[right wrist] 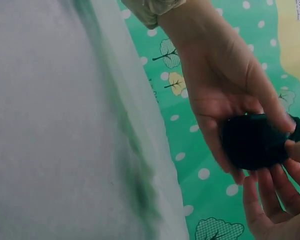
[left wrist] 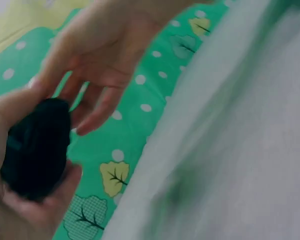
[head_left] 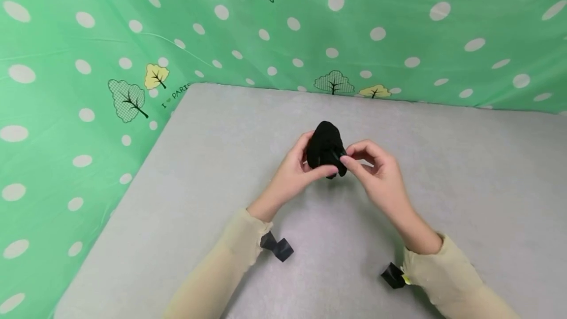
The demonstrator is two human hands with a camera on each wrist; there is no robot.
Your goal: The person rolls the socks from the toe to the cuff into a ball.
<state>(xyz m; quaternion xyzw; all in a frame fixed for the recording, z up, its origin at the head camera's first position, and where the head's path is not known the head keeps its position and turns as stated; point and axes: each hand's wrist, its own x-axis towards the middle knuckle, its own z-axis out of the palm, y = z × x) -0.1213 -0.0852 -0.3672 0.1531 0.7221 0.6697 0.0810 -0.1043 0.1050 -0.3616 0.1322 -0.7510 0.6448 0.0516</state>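
Note:
A small black, soft-looking bundle, rounded like a pouch or folded cloth (head_left: pixel 325 139), is held above the grey table (head_left: pixel 212 161). My left hand (head_left: pixel 294 165) grips it from the left, with the thumb across its near side and the fingers behind it. At its right edge, the thumb and index finger of my right hand (head_left: pixel 376 171) pinch a bit of the black material. In the right wrist view the bundle (right wrist: pixel 255 142) lies between the left thumb and fingers. Its exact kind cannot be told; in the left wrist view it is a dark shape (left wrist: pixel 37 147).
Green cloth with white dots and printed trees (head_left: pixel 274 38) hangs behind and to the left of the table. Black straps (head_left: pixel 282 249) dangle by the left cuff, and another black piece (head_left: pixel 393 275) by the right cuff.

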